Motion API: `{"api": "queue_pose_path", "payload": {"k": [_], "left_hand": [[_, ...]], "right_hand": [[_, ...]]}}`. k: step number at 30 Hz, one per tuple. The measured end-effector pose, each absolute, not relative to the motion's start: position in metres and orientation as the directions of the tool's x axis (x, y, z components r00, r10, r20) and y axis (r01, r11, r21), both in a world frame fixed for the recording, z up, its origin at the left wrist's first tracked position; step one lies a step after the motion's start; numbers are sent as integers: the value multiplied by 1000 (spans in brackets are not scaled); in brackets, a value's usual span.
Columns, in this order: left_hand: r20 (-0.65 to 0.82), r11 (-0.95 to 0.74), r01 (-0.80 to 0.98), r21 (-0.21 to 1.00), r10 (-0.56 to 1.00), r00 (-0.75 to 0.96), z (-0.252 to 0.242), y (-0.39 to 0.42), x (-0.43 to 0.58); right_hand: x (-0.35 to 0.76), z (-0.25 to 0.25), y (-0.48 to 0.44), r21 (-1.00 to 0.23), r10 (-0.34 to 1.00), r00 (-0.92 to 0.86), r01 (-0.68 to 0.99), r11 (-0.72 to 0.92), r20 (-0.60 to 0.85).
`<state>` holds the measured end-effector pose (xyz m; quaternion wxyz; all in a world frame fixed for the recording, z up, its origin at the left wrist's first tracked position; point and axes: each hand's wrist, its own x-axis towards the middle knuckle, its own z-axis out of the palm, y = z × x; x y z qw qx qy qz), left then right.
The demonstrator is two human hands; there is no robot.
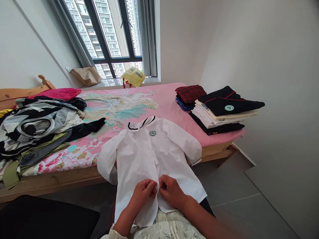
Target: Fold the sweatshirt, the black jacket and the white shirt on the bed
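A white short-sleeved shirt (136,159) with black trim on its collar and a round green badge lies front up, its collar on the bed and its lower part across my lap. Both hands are at the front opening near the hem. My left hand (146,192) is closed, with its fingertips pinching the left front edge. Facing it, my right hand (171,191) is pinched on the other front edge. The upper front looks fastened, while the two edges part below my hands. Any button between my fingers is hidden.
Folded clothes (219,113) are stacked at the bed's right end, beside a red plaid garment (190,94). A loose heap of clothes (37,126) covers the left side. A yellow bag (134,77) and a brown paper bag (86,75) stand by the window. A black seat (47,217) is at lower left.
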<state>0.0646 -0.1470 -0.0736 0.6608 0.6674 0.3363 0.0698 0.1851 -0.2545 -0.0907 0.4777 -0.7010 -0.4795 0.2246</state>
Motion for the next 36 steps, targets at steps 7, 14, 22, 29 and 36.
{"api": "queue_pose_path", "payload": {"k": [7, 14, 22, 29, 36], "left_hand": [[-303, -77, 428, 900, 595, 745, -74, -146, 69], [-192, -309, 470, 827, 630, 752, -70, -150, 69], [-153, -353, 483, 801, 660, 736, -75, -159, 73], [-89, -363, 451, 815, 691, 718, -75, -163, 71], [-176, -179, 400, 899, 688, 704, -76, -158, 66]], "right_hand": [[185, -97, -255, -902, 884, 443, 427, -65, 146], [185, -98, -252, -963, 865, 502, 216, -162, -33], [182, -106, -243, -953, 777, 582, 11, -302, -240], [181, -117, -242, -937, 811, 504, -316, -147, -297], [183, -112, -243, -979, 805, 560, -166, -122, -195]]}}
